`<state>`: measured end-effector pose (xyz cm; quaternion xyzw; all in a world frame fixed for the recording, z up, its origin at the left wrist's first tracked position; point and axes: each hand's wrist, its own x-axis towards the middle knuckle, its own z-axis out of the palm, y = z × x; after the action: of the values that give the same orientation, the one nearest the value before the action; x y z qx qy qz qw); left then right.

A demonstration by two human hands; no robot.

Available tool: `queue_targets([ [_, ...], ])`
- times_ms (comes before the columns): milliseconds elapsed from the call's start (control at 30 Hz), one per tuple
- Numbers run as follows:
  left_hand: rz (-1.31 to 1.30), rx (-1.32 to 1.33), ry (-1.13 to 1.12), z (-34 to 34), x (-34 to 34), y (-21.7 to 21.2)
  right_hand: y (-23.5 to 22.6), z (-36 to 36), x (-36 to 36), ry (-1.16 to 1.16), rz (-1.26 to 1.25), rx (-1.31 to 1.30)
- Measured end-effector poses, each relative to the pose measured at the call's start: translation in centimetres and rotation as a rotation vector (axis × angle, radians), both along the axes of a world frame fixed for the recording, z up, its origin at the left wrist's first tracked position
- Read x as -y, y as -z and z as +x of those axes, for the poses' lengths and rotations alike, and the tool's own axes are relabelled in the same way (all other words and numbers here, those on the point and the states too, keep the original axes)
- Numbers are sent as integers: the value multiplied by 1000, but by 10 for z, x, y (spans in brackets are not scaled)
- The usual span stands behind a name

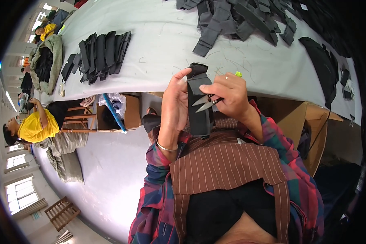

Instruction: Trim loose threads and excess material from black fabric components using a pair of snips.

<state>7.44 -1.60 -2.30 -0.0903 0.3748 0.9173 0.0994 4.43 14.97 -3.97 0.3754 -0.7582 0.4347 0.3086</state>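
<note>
Black fabric: a long strip (194,92), held up by the near edge of the white-covered tabletop (150,65), with its long axis pointing from the body outward, almost straight up and down in the view, far end curled over, near end toward the brown striped apron (227,168). At the strip's left side, touching it, the left hand (176,99): palm turned toward the strip, thumb up beside the far end, the other fingers mostly hidden behind the fabric, apparently clasped on it. Just right of the strip, the right hand (232,93): fingers curled tightly around small snips (208,102), with dark handles in the grip and two metal blades spread apart, pointing leftward over the strip's face, hence crosswise to its long axis, around the middle of its length. Right thumb over the strip's right edge; contact there impossible to tell, likewise between blades and fabric. Nearer to the strip of the two: the left hand.

Beyond the strip and to its left, on the tabletop, a fanned row of dark pieces (105,55); beyond the strip and to its right, a loose dark heap (240,20). Farther right of the strip, a black curved panel (319,63). Left of the strip, below tabletop level, a cardboard box (133,112); farther left, a co-worker in a yellow top (37,127).
</note>
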Motion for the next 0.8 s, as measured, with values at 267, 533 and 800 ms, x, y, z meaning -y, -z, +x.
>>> queue_targets([
  [267, -374, -266, -71, 3, 2, -3, -10, 11, -6, -135, -6, 404],
  [533, -639, -415, -125, 4, -5, -7, -19, 4, 2, 35, -130, 620],
  [800, -777, -445, -130, 3, -6, -1, -22, 4, 9, 78, -29, 481],
])
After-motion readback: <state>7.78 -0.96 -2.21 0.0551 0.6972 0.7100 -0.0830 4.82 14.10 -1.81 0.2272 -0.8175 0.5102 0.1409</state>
